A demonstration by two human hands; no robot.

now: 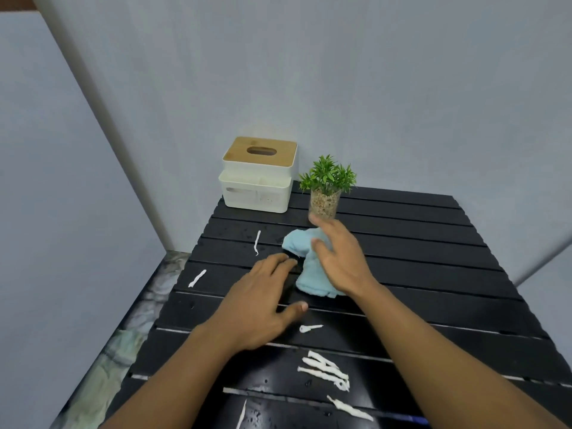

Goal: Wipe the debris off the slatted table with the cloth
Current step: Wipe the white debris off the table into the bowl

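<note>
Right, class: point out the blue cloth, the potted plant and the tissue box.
blue cloth [312,281], head view, on its lower fold beside the right hand.
potted plant [323,203], head view, on the pebble-filled pot.
tissue box [247,198], head view, on its white front wall.

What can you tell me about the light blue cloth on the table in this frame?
The cloth is pale blue, soft and terry-like, crumpled into a loose bunch instead of spread flat. It lies on the black slatted table, near the middle, just in front of the small potted plant. The right hand rests on top of it, fingers spread, covering its right side. The left hand lies flat beside it, fingertips at its left edge. White debris strips lie apart from it.
</note>
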